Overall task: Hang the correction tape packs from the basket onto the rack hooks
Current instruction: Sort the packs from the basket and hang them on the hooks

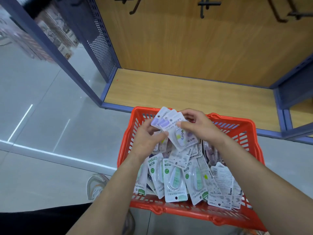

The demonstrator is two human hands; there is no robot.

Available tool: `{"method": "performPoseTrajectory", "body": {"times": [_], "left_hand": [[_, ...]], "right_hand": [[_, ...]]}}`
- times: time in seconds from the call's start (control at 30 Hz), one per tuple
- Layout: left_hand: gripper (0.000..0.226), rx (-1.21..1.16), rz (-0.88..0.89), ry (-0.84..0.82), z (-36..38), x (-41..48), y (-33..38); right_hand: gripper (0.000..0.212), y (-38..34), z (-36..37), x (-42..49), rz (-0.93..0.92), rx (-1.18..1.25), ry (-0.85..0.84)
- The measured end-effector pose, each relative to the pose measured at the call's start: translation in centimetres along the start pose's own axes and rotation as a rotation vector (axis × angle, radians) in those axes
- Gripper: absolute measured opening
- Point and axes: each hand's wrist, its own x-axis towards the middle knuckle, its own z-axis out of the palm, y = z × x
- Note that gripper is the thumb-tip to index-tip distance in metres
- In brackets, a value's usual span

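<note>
A red plastic basket [220, 216] stands on the floor, filled with several correction tape packs [176, 182] in white and green cards. Above its far end my left hand [147, 138] grips a small fan of purple-labelled packs [163, 120]. My right hand [198, 126] pinches another pack [182, 138] that lies against that fan. Black rack hooks [202, 7] stick out of the wooden back panel at the top of the view, with nothing hanging on them.
A wooden bottom shelf [186, 94] with a blue frame lies just beyond the basket. A blue perforated side panel [100, 39] closes the rack on the left. Grey tiled floor spreads to the left, and a shoe [96, 185] shows beside the basket.
</note>
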Motion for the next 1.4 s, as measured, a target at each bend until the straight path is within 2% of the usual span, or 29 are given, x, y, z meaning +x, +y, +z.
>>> {"method": "performPoseTrajectory", "body": {"times": [0.07,0.13,0.23,0.3,0.4,0.47,0.53,0.6,0.67,0.73,0.8,0.93,1.0,1.1,1.3,1.33,1.4], "left_hand": [[0.038,-0.154,-0.011,0.077,1.3,0.2,0.6],[0.036,-0.218,0.002,0.080,2.5,0.4,1.2],[0.058,-0.168,0.046,-0.017,3.6,0.1,2.0],[0.064,-0.116,0.056,-0.061,4.0,0.0,2.1],[0.062,-0.105,0.038,-0.035,4.5,-0.2,2.0],[0.059,-0.135,-0.010,-0.001,4.9,-0.3,2.0],[0.062,-0.162,-0.057,0.017,4.8,-0.4,2.0],[0.067,-0.094,-0.087,0.040,3.7,-0.2,1.9],[0.054,-0.035,-0.123,0.065,2.0,0.0,1.6],[0.035,-0.019,-0.145,0.091,0.2,-0.1,1.3],[0.025,0.007,-0.160,0.124,-1.2,-0.4,0.8],[0.026,-0.001,-0.184,0.141,-2.4,-0.8,-0.5],[0.034,-0.007,-0.186,0.135,-2.5,-0.8,-1.2],[0.038,-0.027,-0.182,0.104,-2.3,-0.7,-1.7],[0.036,-0.081,-0.203,0.065,-1.8,-0.3,-2.1],[0.038,-0.086,-0.201,0.061,-1.8,-0.2,-2.1],[0.041,-0.094,-0.191,0.055,-1.7,-0.1,-2.0]], "right_hand": [[0.018,0.1,0.5,-0.4,0.062,0.173,0.112],[0.017,-0.4,1.5,-1.3,0.132,0.322,0.182],[0.015,-0.6,2.8,-2.2,0.163,0.389,0.261],[0.018,-0.7,3.2,-2.8,0.121,0.371,0.317],[0.029,-0.8,2.9,-4.3,0.113,0.318,0.264],[0.022,-0.9,2.4,-5.5,0.133,0.286,0.205],[0.024,-0.5,1.6,-6.3,0.119,0.193,0.230],[0.024,0.2,0.7,-6.5,0.118,0.084,0.355],[0.017,1.4,0.2,-6.5,0.157,-0.086,0.408],[0.026,2.6,0.5,-6.1,0.222,-0.223,0.342],[0.035,3.2,1.4,-5.5,0.271,-0.319,0.293],[0.053,4.2,2.8,-4.9,0.243,-0.727,0.300],[0.062,4.7,3.0,-5.3,0.190,-0.901,0.207],[0.075,5.7,3.0,-5.8,0.170,-0.940,0.068],[0.060,6.2,1.8,-5.2,0.123,-0.910,0.028],[0.053,6.4,1.7,-5.1,0.109,-0.893,0.030],[0.025,7.2,1.5,-5.1,0.032,-0.818,0.100]]}}
